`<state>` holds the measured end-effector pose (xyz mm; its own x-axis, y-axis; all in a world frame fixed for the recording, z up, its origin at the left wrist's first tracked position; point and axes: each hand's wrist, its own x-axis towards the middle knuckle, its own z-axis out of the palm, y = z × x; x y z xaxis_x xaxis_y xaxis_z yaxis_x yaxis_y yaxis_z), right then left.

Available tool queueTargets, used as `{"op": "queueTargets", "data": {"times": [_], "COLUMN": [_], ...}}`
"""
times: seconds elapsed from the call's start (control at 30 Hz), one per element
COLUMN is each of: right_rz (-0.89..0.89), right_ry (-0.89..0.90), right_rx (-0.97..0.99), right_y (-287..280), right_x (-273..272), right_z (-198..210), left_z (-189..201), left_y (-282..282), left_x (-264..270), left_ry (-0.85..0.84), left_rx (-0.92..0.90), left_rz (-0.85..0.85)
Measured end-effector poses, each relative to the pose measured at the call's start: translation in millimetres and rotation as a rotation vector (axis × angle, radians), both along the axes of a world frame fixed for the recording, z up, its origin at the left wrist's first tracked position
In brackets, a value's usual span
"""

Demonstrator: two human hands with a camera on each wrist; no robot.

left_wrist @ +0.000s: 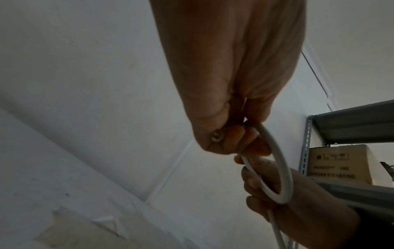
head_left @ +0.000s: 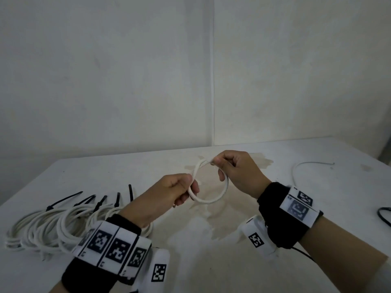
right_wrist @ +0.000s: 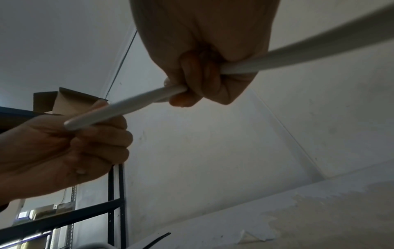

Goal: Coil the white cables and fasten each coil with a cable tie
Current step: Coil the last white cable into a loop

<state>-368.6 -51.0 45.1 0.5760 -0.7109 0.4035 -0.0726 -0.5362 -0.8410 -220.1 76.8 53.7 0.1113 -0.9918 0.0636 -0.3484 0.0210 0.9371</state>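
Both hands hold one white cable (head_left: 224, 190) above the table, bent into a small round loop. My left hand (head_left: 175, 190) grips the loop's lower left side, fingers curled round it. My right hand (head_left: 229, 166) pinches the crossing at the top of the loop. The left wrist view shows the cable loop (left_wrist: 279, 161) running from my left hand (left_wrist: 232, 134) to the right hand below. In the right wrist view the cable (right_wrist: 136, 105) passes through my right hand (right_wrist: 198, 84) toward the left hand.
Several coiled white cables (head_left: 48, 227) fastened with black cable ties (head_left: 63, 200) lie at the left of the white table (head_left: 211, 261). A thin loose cable (head_left: 304, 166) lies at the right, and a dark cable (head_left: 384, 216) at the right edge. Metal shelving (left_wrist: 351, 124) stands beyond.
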Motion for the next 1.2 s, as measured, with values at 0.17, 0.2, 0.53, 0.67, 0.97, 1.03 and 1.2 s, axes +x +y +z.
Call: {"op": "queueTargets", "data": {"times": [0.17, 0.2, 0.53, 0.67, 0.97, 1.03, 1.2], "right_rz": [0.013, 0.006, -0.251, -0.187, 0.088, 0.143, 0.246], "right_ry": [0.013, 0.038, 0.476, 0.598, 0.573, 0.533, 0.316], "right_rx": [0.037, 0.032, -0.433, -0.535, -0.953, -1.028, -1.040], "right_y": [-4, -6, -40, -45, -15, -6, 17], "right_x": [4, 3, -35, -28, 8, 14, 39], "right_z": [1, 0, -27, -27, -27, -23, -7], "left_z": [-4, -5, -2, -5, -7, -7, -7], "left_y": [-6, -8, -2, -9, -14, -16, -20], "left_x": [-4, -2, 47, 48, 39, 36, 17], "left_ry": [0.208, 0.249, 0.623, 0.571, 0.264, 0.254, 0.162], "left_rx": [-0.081, -0.107, -0.269, -0.280, -0.198, -0.188, -0.159], "left_rz": [0.112, 0.151, 0.386, 0.455, 0.489, 0.491, 0.439]}}
